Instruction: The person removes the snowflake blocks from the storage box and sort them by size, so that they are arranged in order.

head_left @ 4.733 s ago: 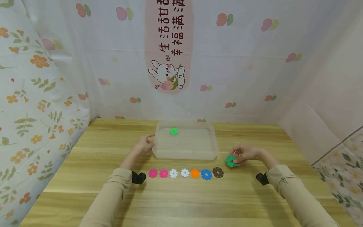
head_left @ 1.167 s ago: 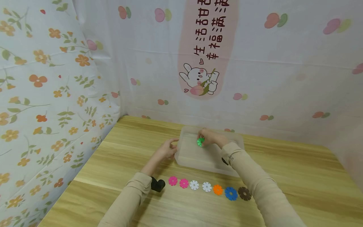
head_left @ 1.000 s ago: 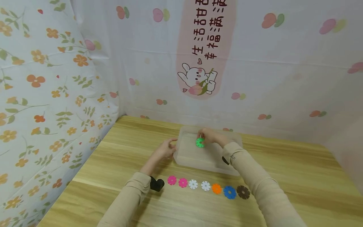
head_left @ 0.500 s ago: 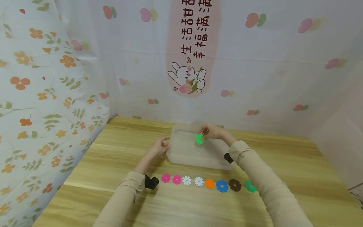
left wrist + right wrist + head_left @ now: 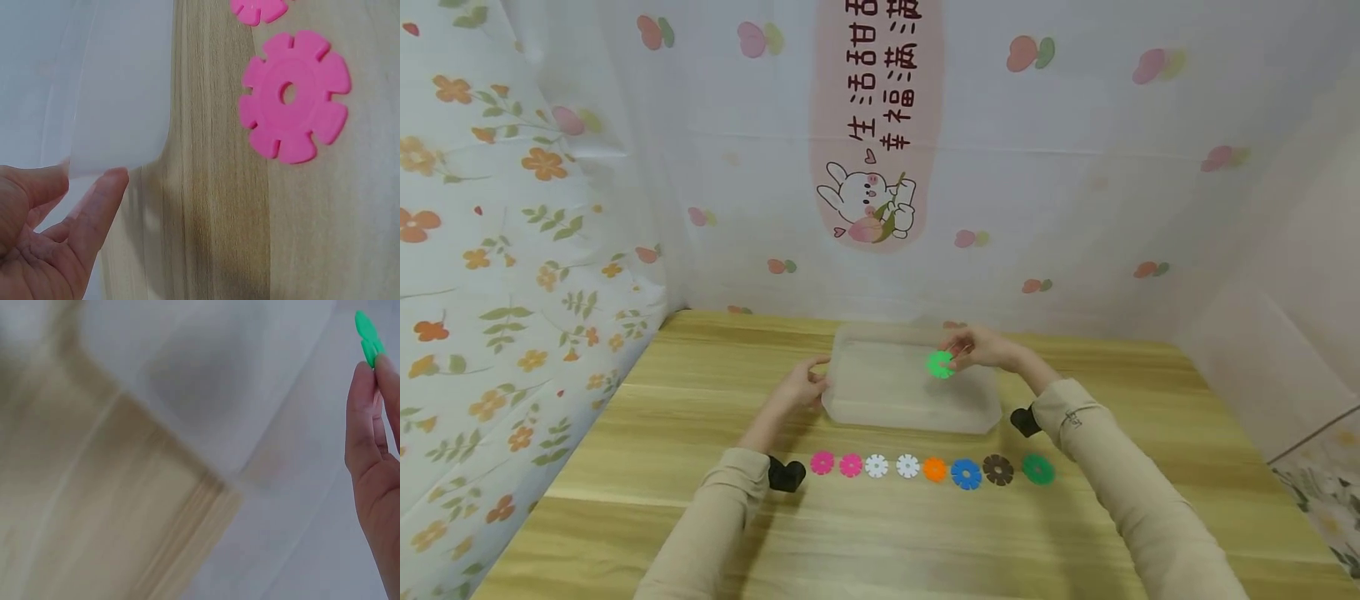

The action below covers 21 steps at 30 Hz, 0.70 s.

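Between the thumb and fingers of my right hand (image 5: 981, 347) a bright green notched plastic disc (image 5: 940, 364) is pinched, over the right half of a translucent tray (image 5: 910, 419). In the right wrist view this disc (image 5: 369, 339) shows almost edge-on at the fingertips. My left hand (image 5: 801, 386) rests against the tray's left end; the left wrist view has its fingertips (image 5: 115, 176) touching the outer wall at a corner. In front of the tray lies a row of similar discs, from a pink disc (image 5: 822, 463) at the left to a darker green disc (image 5: 1038, 469) at the right.
The row also holds a second pink disc (image 5: 851, 465), white discs, an orange disc (image 5: 935, 470), a blue disc (image 5: 966, 474) and a brown disc (image 5: 998, 470). Behind the wooden table (image 5: 865, 542) hangs a printed cloth (image 5: 1037, 192). Both wrists carry black mounts.
The darker green disc, earlier in my right hand, now lies at the row's right end. My right hand has taken the bright green disc from the tray and moved right. The left hand stays at the tray.
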Each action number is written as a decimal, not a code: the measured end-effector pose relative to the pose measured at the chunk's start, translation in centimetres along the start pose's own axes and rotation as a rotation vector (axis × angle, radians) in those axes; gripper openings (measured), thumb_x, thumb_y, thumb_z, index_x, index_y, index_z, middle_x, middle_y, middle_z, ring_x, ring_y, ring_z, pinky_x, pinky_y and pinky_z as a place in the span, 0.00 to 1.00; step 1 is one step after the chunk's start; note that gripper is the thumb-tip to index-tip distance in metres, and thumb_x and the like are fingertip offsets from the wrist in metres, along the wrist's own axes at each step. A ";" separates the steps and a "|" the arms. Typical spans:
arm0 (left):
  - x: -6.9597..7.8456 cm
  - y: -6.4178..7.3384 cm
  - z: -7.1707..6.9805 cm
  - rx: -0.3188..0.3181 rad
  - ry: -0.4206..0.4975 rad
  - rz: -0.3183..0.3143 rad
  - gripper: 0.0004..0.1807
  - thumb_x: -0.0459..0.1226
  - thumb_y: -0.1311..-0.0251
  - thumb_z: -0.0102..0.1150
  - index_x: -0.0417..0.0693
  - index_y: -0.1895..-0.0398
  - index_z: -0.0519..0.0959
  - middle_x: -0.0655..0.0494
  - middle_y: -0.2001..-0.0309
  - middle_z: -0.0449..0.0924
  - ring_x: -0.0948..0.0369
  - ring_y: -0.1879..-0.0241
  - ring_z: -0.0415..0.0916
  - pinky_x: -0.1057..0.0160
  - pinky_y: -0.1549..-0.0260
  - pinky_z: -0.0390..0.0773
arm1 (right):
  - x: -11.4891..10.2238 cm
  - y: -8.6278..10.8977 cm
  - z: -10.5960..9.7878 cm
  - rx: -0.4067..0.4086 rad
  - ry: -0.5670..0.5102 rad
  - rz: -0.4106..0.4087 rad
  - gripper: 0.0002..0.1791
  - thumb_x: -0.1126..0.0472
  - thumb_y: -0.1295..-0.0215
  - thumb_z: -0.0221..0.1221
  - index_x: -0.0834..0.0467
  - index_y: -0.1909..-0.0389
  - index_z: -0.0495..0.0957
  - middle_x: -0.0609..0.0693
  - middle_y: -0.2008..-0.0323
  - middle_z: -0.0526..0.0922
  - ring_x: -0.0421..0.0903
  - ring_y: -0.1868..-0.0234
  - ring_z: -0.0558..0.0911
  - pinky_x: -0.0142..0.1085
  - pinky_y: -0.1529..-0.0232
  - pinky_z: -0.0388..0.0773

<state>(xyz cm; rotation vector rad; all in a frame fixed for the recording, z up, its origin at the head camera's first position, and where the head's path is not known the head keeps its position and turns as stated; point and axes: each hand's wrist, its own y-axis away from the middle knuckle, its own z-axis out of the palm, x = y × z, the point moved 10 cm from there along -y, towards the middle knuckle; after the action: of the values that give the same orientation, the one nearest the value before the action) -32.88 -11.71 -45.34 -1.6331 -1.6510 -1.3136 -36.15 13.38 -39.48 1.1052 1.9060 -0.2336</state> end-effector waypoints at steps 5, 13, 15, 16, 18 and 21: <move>-0.1 0.0 0.0 0.000 -0.018 0.003 0.27 0.28 0.35 0.44 0.40 0.33 0.55 0.30 0.47 0.70 0.48 0.61 0.79 0.62 0.71 0.81 | 2.2 3.0 -0.5 0.003 -0.058 0.053 0.21 0.69 0.40 0.57 0.69 0.45 0.69 0.65 0.49 0.73 0.52 0.51 0.73 0.39 0.51 0.77; -0.4 -0.2 0.0 0.003 0.019 0.002 0.26 0.30 0.35 0.45 0.39 0.34 0.57 0.30 0.47 0.70 0.56 0.66 0.78 0.66 0.71 0.80 | 5.8 7.8 -1.1 -0.007 -0.110 0.089 0.21 0.67 0.39 0.55 0.71 0.46 0.69 0.62 0.54 0.76 0.44 0.56 0.76 0.47 0.50 0.77; -0.6 -0.1 -0.3 0.015 0.025 -0.001 0.25 0.32 0.34 0.45 0.39 0.34 0.58 0.31 0.46 0.69 0.57 0.65 0.78 0.66 0.69 0.81 | 6.6 8.7 -1.1 -0.015 -0.120 0.107 0.20 0.66 0.38 0.55 0.70 0.46 0.69 0.61 0.55 0.77 0.42 0.59 0.77 0.48 0.50 0.77; -0.6 0.0 -0.4 0.019 0.027 0.004 0.25 0.33 0.34 0.45 0.38 0.34 0.58 0.31 0.46 0.69 0.56 0.65 0.78 0.65 0.68 0.81 | 6.9 9.2 -1.0 -0.022 -0.116 0.108 0.21 0.66 0.38 0.55 0.71 0.46 0.69 0.60 0.56 0.77 0.42 0.59 0.78 0.47 0.51 0.78; -0.7 0.2 -0.5 0.023 0.033 0.026 0.25 0.34 0.33 0.45 0.37 0.35 0.58 0.30 0.46 0.69 0.55 0.63 0.79 0.63 0.66 0.82 | 7.6 10.1 -1.0 -0.030 -0.121 0.118 0.21 0.65 0.38 0.56 0.71 0.46 0.68 0.59 0.57 0.78 0.42 0.61 0.78 0.47 0.52 0.78; -0.7 0.6 -0.5 0.018 0.064 0.075 0.25 0.33 0.33 0.44 0.32 0.36 0.58 0.28 0.47 0.69 0.53 0.61 0.79 0.60 0.62 0.82 | 9.2 11.8 -0.8 -0.041 -0.155 0.158 0.21 0.66 0.38 0.56 0.71 0.46 0.68 0.54 0.60 0.78 0.41 0.62 0.79 0.43 0.54 0.80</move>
<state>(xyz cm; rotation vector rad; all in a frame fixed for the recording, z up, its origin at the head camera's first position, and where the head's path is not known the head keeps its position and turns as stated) -32.38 -12.61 -45.51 -1.6100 -1.5449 -1.2967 -29.36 26.23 -43.13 1.1697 1.6713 -0.1848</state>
